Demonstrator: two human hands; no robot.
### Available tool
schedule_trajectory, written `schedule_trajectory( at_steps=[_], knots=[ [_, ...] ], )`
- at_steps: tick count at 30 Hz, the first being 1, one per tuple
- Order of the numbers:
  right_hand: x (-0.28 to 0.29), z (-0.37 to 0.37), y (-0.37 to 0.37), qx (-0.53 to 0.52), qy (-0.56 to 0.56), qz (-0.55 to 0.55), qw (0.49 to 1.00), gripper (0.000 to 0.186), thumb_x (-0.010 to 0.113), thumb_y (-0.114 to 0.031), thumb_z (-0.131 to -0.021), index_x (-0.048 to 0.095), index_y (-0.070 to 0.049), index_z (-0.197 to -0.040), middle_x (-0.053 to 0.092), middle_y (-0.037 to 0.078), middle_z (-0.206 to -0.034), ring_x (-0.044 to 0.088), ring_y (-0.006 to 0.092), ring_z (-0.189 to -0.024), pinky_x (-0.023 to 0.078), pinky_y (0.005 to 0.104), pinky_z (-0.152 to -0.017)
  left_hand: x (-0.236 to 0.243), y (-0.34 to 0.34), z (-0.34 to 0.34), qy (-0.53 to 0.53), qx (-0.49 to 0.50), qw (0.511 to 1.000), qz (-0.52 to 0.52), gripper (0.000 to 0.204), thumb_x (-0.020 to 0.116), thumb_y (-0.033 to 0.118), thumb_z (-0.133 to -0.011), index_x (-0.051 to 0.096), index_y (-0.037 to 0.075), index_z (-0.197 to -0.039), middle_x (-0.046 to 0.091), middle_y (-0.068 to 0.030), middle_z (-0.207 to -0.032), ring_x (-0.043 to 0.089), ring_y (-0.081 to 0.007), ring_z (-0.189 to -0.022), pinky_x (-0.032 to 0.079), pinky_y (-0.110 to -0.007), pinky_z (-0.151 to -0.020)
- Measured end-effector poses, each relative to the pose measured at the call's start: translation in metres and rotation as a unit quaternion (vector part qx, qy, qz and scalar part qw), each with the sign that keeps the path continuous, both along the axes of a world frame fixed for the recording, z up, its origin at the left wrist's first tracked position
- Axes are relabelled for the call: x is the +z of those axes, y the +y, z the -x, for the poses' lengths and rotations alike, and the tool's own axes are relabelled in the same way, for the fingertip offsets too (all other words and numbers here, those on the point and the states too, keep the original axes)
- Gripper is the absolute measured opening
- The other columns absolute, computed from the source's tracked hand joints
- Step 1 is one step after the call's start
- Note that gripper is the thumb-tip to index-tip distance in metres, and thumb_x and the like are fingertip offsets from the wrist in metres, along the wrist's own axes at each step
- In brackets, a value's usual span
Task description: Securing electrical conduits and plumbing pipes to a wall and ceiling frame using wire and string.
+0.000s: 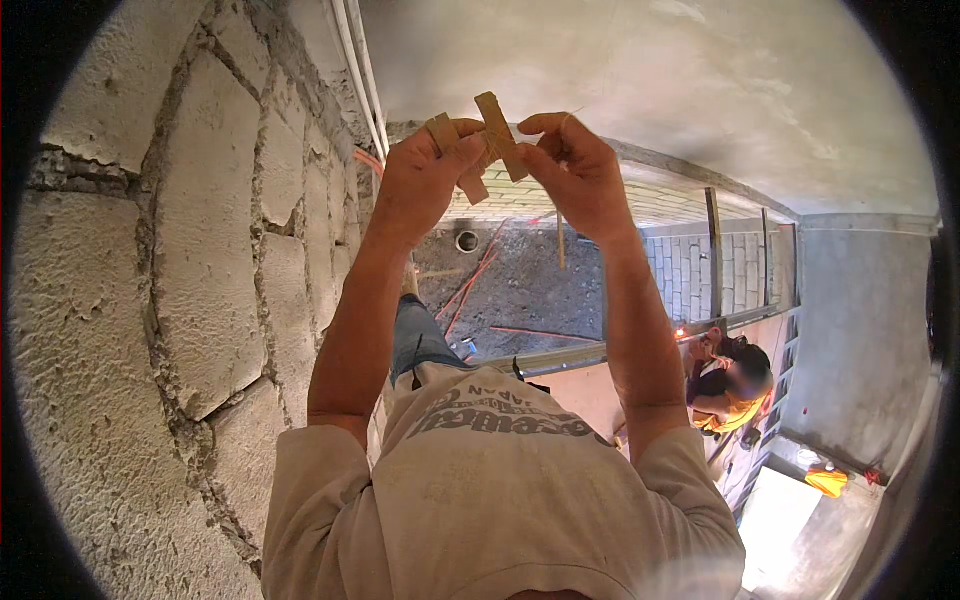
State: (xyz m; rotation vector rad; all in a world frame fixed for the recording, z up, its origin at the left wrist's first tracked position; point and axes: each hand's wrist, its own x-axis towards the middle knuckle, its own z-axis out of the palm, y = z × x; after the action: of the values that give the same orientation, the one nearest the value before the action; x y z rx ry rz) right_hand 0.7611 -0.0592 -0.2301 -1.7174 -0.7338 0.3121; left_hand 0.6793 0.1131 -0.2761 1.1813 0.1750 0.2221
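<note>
Both my arms are raised, and my hands meet in front of me above the ground below. My left hand (425, 180) is closed on a short, flat wooden strip (472, 186), its thumb pressed across it. A second wooden strip (495, 118) slants just to its right, close to the left fingertips. My right hand (580, 172) pinches this second strip near its lower end, with the index finger curled above. Thin strands, perhaps string, show between the strips and above the right fingers, too fine to make out clearly.
A rough block wall (215, 230) rises close on my left, with white pipes (358, 70) at its far end. Below lies a dirt floor (545, 285) with orange-red rods (470, 290) and a round pipe opening (467, 242). Another person (735, 385) is at the right, near a metal post (713, 250).
</note>
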Motion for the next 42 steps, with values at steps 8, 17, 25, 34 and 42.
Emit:
schedule_trajectory(
  at_steps=[8, 17, 25, 34, 42],
  knots=[
    [-0.004, 0.005, 0.006, -0.089, -0.248, 0.102, 0.959, 0.007, 0.066, -0.007, -0.084, 0.063, -0.001, -0.086, 0.063, 0.014, -0.076, 0.062, 0.0278, -0.065, 0.048, 0.0368, -0.058, 0.002, -0.012, 0.0, -0.026, 0.039, 0.997, -0.056, 0.026, 0.062, 0.018, -0.095, 0.065, -0.002, -0.112, 0.069, -0.0041, -0.093, 0.063, -0.0086, -0.084, 0.052, -0.024, -0.071],
    [-0.006, 0.007, 0.008, -0.091, -0.24, 0.076, 0.963, 0.007, 0.068, -0.005, -0.085, 0.065, 0.0, -0.087, 0.062, 0.009, -0.075, 0.059, 0.0145, -0.063, 0.048, 0.0289, -0.057, -0.009, -0.028, -0.002, -0.022, -0.021, 0.998, -0.05, 0.025, 0.06, 0.018, -0.096, 0.064, -0.002, -0.113, 0.07, -0.0052, -0.095, 0.062, -0.0083, -0.083, 0.05, -0.023, -0.072],
    [-0.009, 0.007, -0.004, -0.123, -0.283, 0.075, 0.948, 0.015, 0.069, -0.008, -0.083, 0.068, -0.004, -0.098, 0.064, 0.012, -0.088, 0.064, 0.0262, -0.073, 0.051, 0.0362, -0.065, -0.008, -0.03, -0.002, -0.047, -0.013, 0.999, -0.004, 0.026, 0.058, 0.014, -0.097, 0.062, -0.001, -0.118, 0.067, -0.0038, -0.094, 0.059, -0.0075, -0.082, 0.05, -0.023, -0.076],
    [-0.007, 0.01, -0.013, -0.112, -0.182, 0.095, 0.972, 0.017, 0.066, -0.007, -0.088, 0.069, -0.004, -0.104, 0.069, 0.008, -0.089, 0.063, 0.0151, -0.08, 0.05, 0.0302, -0.073, -0.005, -0.028, 0.0, -0.005, 0.01, 0.999, -0.044, 0.022, 0.061, 0.015, -0.096, 0.065, -0.001, -0.111, 0.067, -0.0053, -0.102, 0.061, -0.0105, -0.094, 0.048, -0.026, -0.085],
    [-0.022, 0.012, -0.022, -0.103, -0.222, 0.135, 0.96, 0.016, 0.068, -0.006, -0.085, 0.071, -0.004, -0.101, 0.066, 0.006, -0.079, 0.061, 0.0119, -0.072, 0.05, 0.0288, -0.065, -0.017, -0.026, -0.001, 0.071, -0.002, 0.997, 0.004, 0.024, 0.061, 0.017, -0.095, 0.065, 0.001, -0.113, 0.066, -0.0039, -0.098, 0.059, -0.0084, -0.086, 0.048, -0.027, -0.078]
  ],
)
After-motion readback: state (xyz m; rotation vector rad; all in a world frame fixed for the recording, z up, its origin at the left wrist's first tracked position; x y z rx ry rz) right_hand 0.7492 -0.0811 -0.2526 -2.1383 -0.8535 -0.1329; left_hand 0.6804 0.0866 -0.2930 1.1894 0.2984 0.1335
